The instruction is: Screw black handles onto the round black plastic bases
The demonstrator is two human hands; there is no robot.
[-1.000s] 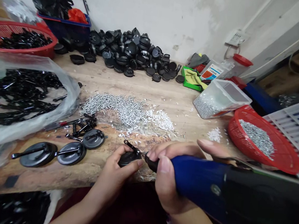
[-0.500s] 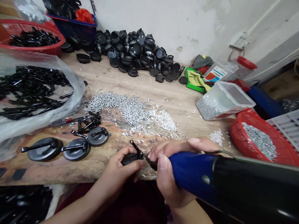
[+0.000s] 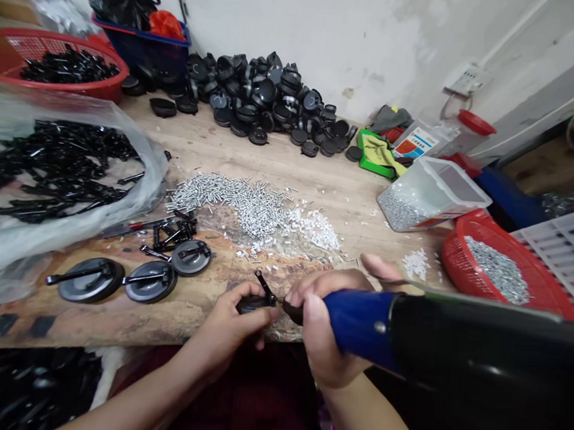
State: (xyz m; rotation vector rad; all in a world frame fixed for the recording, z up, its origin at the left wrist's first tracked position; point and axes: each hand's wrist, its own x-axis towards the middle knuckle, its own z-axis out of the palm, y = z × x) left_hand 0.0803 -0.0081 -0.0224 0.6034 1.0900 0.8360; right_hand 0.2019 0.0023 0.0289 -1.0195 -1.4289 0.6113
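Nearest is the right hand point(image 3: 330, 334), which is wrapped around the front of a blue and black power driver point(image 3: 362, 324). This tool looks rather heavy and stiff; I judge the best hold is around the blue part, near the nose, where it can be steered finely.

Just beside the nose, the left hand point(image 3: 233, 320) grasps a black round part point(image 3: 251, 304) at the near edge of the worktop point(image 3: 330, 172), with thumb and fingers around its side. From it a thin black arm point(image 3: 260, 280) stands up, tilted. The round part seems light and stiff, probably of plastic, and its smooth surface could slip or turn under the driver. So it should be held by the thick rim, not by the arm, which may swing or bend. Whether the tip touches a screw, I cannot tell.

A little farther, to the left, three round assemblies point(image 3: 82, 291) lie flat, with arms across them; the rim also looks the safest place to lift these. Beyond are small metal pins point(image 3: 219, 193) and white pieces point(image 3: 319, 229), light and easily scattered. Farthest, by the wall, black round parts point(image 3: 255, 110) are heaped.
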